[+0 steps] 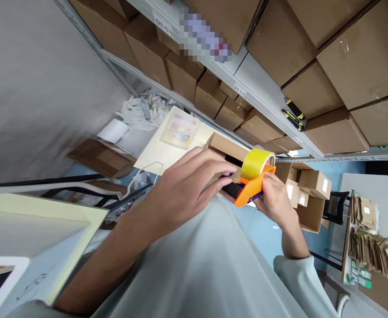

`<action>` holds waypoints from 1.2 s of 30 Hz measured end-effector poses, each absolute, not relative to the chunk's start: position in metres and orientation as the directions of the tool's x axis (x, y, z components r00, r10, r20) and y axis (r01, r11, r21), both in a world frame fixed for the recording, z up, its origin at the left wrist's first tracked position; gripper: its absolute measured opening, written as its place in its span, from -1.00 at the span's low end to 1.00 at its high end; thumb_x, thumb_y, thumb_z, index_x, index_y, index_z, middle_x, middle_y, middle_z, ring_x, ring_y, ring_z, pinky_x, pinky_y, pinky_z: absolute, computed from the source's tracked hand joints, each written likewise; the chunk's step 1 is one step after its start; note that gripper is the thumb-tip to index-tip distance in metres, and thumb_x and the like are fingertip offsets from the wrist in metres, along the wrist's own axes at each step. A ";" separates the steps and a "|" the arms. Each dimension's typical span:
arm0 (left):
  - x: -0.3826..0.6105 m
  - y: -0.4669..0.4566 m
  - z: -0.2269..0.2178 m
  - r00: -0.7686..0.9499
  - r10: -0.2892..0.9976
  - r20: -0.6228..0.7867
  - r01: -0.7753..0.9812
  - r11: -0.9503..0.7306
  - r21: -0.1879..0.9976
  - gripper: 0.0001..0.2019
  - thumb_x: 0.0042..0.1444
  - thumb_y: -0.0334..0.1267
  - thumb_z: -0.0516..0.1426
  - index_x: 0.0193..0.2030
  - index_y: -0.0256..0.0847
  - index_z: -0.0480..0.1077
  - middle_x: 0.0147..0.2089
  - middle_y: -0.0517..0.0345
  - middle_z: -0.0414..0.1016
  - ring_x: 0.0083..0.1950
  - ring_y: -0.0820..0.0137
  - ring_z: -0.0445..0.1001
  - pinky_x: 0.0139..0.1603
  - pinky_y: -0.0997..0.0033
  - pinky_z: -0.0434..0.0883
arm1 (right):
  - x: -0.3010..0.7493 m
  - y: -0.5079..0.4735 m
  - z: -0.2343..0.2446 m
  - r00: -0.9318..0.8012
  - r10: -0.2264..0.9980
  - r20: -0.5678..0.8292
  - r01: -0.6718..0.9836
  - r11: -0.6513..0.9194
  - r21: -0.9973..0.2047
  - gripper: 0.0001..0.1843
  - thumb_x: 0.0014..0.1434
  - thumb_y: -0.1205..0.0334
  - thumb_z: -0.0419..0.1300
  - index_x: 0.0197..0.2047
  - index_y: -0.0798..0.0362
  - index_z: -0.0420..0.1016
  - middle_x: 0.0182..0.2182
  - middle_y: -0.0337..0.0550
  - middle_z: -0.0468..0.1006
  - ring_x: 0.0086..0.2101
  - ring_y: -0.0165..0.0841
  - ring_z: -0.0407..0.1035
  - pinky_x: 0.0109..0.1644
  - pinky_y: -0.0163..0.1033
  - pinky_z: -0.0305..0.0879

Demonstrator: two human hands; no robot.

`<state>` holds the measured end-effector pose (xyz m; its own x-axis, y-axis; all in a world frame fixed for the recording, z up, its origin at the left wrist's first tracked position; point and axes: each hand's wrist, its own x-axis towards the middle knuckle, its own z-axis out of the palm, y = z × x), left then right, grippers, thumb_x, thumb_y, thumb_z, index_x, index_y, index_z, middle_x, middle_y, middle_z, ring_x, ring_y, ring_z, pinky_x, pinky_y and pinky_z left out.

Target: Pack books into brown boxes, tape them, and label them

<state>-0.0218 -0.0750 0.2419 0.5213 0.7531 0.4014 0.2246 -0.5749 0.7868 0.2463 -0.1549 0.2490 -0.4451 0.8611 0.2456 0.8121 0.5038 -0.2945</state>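
An orange tape dispenser [247, 193] with dark blue parts and a black roller carries a roll of yellow packing tape [255, 164]. My right hand [278, 197] is closed around its handle end. At the opposite end, my left hand [194, 181] pinches the dispenser's dark blue front edge between thumb and fingers; whether loose tape is also in the pinch I cannot tell. Just behind the dispenser, a small brown cardboard box [229, 148] rests on a pale yellow table [150, 148], partly hidden by my left hand and the tape.
On the table lies a clear plastic sleeve with a coloured print [180, 128]. Shelves [260, 101] full of cardboard boxes run along the back, with two utility knives [294, 115] on one. A large open carton [313, 212] holds smaller boxes at right. Flattened cartons [373, 251] are stacked farther right.
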 end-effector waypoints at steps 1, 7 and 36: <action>-0.023 -0.075 0.242 0.523 0.756 0.394 0.224 -0.567 0.793 -0.82 0.50 -0.24 0.12 0.00 -0.04 0.59 -0.08 0.11 0.62 -0.05 0.28 0.59 0.08 0.23 0.57 | 0.246 -0.156 0.249 -0.451 0.860 0.240 0.810 0.507 -0.296 -0.86 0.42 0.38 0.20 -0.08 -0.07 0.36 -0.30 -0.16 0.60 -0.28 -0.17 0.52 -0.08 -0.05 0.52; -0.022 -0.077 0.234 0.480 0.816 0.322 0.223 -0.468 0.855 -0.80 0.50 -0.26 0.11 -0.10 -0.06 0.58 -0.01 0.09 0.59 -0.11 0.35 0.56 0.00 0.35 0.55 | 0.249 -0.153 0.247 -0.462 0.866 0.193 0.814 0.500 -0.294 -0.93 0.48 0.27 0.20 -0.01 -0.06 0.37 -0.25 -0.08 0.64 -0.22 -0.12 0.57 -0.07 -0.03 0.53; -0.042 0.000 0.072 0.484 0.694 -0.533 -0.302 0.704 0.642 -0.67 -0.01 -0.12 0.55 -0.34 -0.23 0.55 -0.44 0.36 0.31 -0.45 0.61 0.26 0.40 -0.29 0.50 | 0.367 -0.056 0.252 -0.255 0.341 -0.905 0.719 -0.558 -0.414 -0.42 0.32 -0.39 0.32 -0.12 0.03 0.57 -0.32 -0.13 0.68 -0.29 -0.25 0.54 -0.13 -0.17 0.48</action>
<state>-0.0424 -0.0001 0.0716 0.4843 0.6939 -0.5330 -0.3024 0.7044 0.6422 0.3671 -0.0564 0.2520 -0.2552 0.3413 -0.9046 0.7193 -0.5582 -0.4135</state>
